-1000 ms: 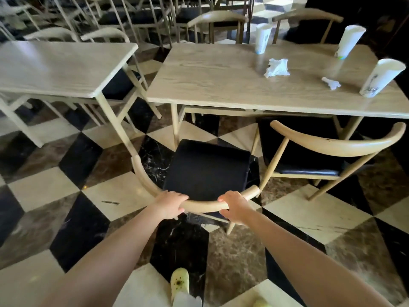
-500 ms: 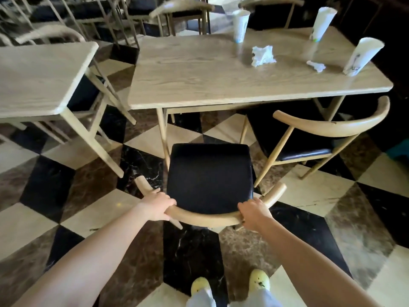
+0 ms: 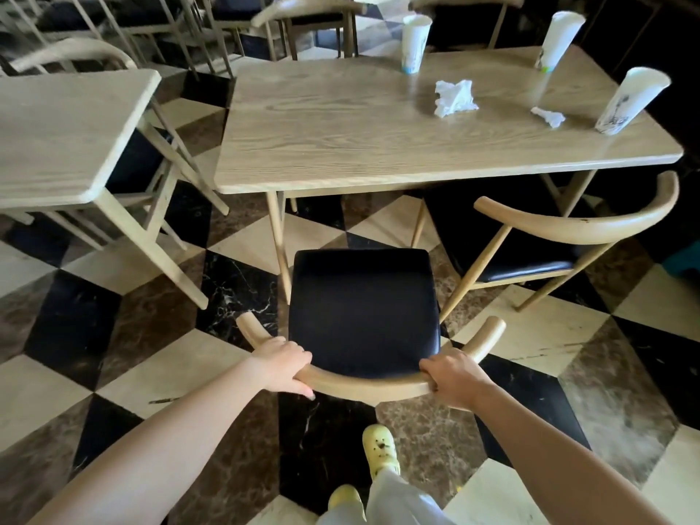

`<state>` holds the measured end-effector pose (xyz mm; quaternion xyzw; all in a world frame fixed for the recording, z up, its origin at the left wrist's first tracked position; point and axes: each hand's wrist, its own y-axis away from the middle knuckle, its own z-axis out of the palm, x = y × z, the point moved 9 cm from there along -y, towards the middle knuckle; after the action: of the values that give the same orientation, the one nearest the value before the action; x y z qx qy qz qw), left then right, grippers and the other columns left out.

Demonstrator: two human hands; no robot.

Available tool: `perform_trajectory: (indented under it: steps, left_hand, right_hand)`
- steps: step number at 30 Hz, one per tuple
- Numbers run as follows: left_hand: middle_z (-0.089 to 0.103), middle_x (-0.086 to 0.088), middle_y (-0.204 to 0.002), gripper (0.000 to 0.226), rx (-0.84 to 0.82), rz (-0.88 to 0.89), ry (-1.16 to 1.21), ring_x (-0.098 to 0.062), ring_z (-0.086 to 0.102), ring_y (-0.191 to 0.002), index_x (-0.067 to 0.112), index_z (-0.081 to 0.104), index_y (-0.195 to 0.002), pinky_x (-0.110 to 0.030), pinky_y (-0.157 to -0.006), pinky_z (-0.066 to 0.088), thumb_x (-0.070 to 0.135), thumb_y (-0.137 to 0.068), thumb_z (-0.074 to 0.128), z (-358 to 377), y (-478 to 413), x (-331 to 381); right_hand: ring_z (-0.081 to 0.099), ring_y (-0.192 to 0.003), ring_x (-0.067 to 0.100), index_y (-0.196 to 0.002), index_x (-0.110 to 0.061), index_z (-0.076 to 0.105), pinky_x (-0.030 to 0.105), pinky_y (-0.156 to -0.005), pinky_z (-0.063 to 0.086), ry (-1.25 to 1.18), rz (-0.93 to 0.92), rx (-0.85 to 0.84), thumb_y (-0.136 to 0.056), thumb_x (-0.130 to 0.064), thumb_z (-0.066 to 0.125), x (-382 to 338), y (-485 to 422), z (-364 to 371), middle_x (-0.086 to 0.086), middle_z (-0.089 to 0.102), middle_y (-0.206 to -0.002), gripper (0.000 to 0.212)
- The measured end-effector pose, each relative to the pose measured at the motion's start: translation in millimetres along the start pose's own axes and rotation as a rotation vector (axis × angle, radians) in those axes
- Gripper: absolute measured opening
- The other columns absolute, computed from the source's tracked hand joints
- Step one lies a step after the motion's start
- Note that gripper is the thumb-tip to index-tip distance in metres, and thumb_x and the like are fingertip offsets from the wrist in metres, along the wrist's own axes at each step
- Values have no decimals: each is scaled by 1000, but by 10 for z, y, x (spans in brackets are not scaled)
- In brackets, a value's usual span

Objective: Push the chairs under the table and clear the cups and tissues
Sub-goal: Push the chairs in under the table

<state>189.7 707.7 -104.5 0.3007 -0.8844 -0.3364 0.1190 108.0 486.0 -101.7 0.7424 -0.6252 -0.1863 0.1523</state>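
A wooden chair (image 3: 363,308) with a black seat stands in front of the light wooden table (image 3: 341,138), facing it squarely. My left hand (image 3: 282,367) and my right hand (image 3: 452,377) both grip its curved backrest. The front of the seat is just short of the table's near edge. A second chair (image 3: 560,229) stands at the right, partly under the table and turned askew. On the tabletop stand three white paper cups (image 3: 414,43) (image 3: 557,39) (image 3: 628,100), with a crumpled tissue (image 3: 454,97) and a smaller tissue (image 3: 549,116) between them.
Another table (image 3: 64,134) with chairs tucked beneath stands to the left, a narrow gap apart. More chairs (image 3: 303,17) line the far side. The floor is checkered marble. My yellow shoes (image 3: 380,449) are just behind the chair.
The chair has swung from angled to square with the table and moved toward it. I have stepped closer, and both hands stayed on the backrest.
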Motion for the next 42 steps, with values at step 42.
perform_trajectory:
  steps: [42]
  left_hand:
    - [60, -1, -122, 62, 106, -127, -48, -25, 56, -115, 16, 50, -122, -37, -95, 45, 64, -82, 54, -1510, -1535, -1356]
  right_hand:
    - [59, -91, 23, -97, -21, 60, 32, -82, 46, -59, -60, 171, -80, -11, 54, 1378, -1932, -1272, 2, 66, -92, 21]
